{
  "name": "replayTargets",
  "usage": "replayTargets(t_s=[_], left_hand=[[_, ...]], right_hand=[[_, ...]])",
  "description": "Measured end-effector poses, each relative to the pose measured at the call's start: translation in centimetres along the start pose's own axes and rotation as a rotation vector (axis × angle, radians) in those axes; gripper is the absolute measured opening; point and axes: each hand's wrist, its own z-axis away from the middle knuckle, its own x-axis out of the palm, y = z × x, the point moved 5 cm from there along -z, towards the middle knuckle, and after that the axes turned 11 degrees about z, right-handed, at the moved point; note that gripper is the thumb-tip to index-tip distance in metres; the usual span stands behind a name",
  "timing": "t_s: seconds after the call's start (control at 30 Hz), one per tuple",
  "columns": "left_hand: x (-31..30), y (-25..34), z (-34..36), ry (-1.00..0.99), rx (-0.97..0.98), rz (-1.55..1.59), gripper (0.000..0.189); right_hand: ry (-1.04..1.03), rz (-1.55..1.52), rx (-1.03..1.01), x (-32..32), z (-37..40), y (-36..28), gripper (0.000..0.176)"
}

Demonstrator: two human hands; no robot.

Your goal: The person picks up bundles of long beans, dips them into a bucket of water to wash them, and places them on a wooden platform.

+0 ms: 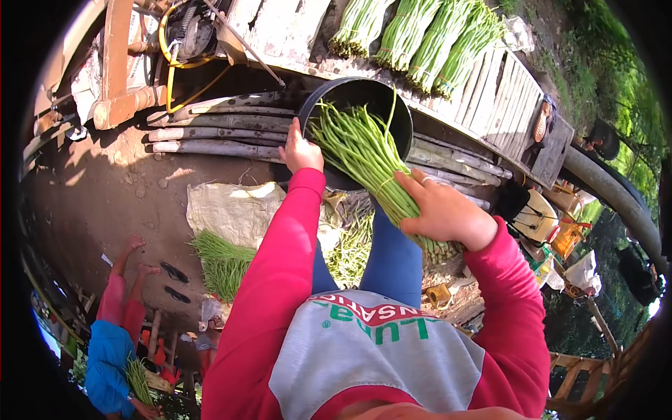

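A bundle of long green beans (357, 150) slants across the mouth of a round black bucket (402, 122), its far ends inside the rim. My right hand (444, 210), with a ring on one finger, is closed over the near part of the bundle, by a thin tie. On the bucket's left rim, my left hand (301, 148) grips with the fingers partly hidden. Below the bucket, between my legs, lie loose beans (352, 248). Another pile of beans (222, 264) rests on a pale sack (227, 210) to the left.
Several tied bean bundles (420, 42) lie on a slatted wooden bench (490, 98) ahead. Poles (224, 133) are stacked under it. A machine with a yellow hose (169, 63) stands at upper left. A person in a blue shirt (108, 364) holds beans at lower left, near black slippers (175, 272).
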Motion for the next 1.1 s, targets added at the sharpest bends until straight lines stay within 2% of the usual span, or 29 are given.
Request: replayTargets(t_s=[0.1,0.13,0.17,0.23,0.3,0.33,0.4,0.47,0.53,0.6,0.7,0.73,0.8,0.83,0.87,0.9,0.93,1.0,1.1], left_hand=[[-0.4,0.4,-0.4,-0.054,-0.078,0.002,0.063],[-0.6,0.7,-0.2,-0.005,-0.030,0.014,0.063],[-0.6,0.2,0.2,-0.005,-0.021,0.026,0.063],[-0.2,0.2,-0.6,0.012,0.000,0.046,0.063],[-0.5,0.3,-0.2,0.037,0.034,0.057,0.062],[-0.7,0.3,0.2,0.028,0.035,0.060,0.062],[-0.6,0.6,-0.2,0.018,-0.001,0.025,0.063],[-0.6,0.5,-0.2,0.027,-0.010,0.004,0.063],[-0.4,0.4,0.0,0.013,0.004,-0.043,0.063],[-0.6,0.8,-0.2,0.021,-0.014,-0.056,0.062],[-0.5,0.7,-0.2,0.040,-0.003,-0.010,0.062],[-0.7,0.9,-0.3,0.047,-0.004,-0.014,0.062],[-0.7,0.7,-0.2,0.023,-0.013,0.019,0.062],[-1.0,1.0,0.1,0.219,0.200,0.001,0.056],[-1.0,0.8,0.2,0.231,0.186,-0.002,0.056],[-0.7,0.5,0.0,0.160,0.125,0.005,0.059],[-0.6,0.3,-0.1,0.084,0.068,0.012,0.061],[-0.9,0.5,0.1,0.094,0.078,-0.001,0.061],[-0.6,0.5,-0.2,0.105,0.074,-0.009,0.058]], right_hand=[[-0.156,-0.039,0.107,1.8,-15.4,1.0,0.097],[-0.213,-0.059,0.140,2.2,-20.4,0.8,0.097],[-0.369,-0.054,0.099,5.4,-27.0,1.0,0.096],[-0.505,-0.039,0.057,6.7,-30.7,0.9,0.095],[-0.387,0.047,0.058,8.3,-29.7,0.0,0.101],[-0.391,0.042,0.066,9.0,-27.2,0.0,0.101],[-0.150,-0.106,0.039,7.6,-20.5,1.8,0.098],[-0.015,-0.155,-0.039,5.2,-12.1,2.6,0.090],[-0.036,-0.123,-0.060,1.1,-3.1,1.6,0.090],[0.025,-0.106,-0.118,-0.1,1.8,1.7,0.090],[-0.044,-0.062,-0.058,-0.9,1.8,1.1,0.090],[-0.033,-0.051,-0.044,-0.2,-0.8,1.3,0.090],[-0.065,-0.065,0.003,2.2,-10.3,1.8,0.095],[-0.109,-0.180,0.044,3.7,-15.9,2.3,0.099],[-0.155,-0.212,0.107,4.7,-20.4,2.4,0.102],[-0.129,-0.179,0.119,6.6,-24.3,2.5,0.102],[-0.132,-0.170,0.111,6.4,-24.4,2.0,0.102],[-0.135,-0.195,0.135,7.2,-22.9,1.3,0.102],[-0.085,-0.450,-0.065,6.1,-15.3,2.7,0.094]])
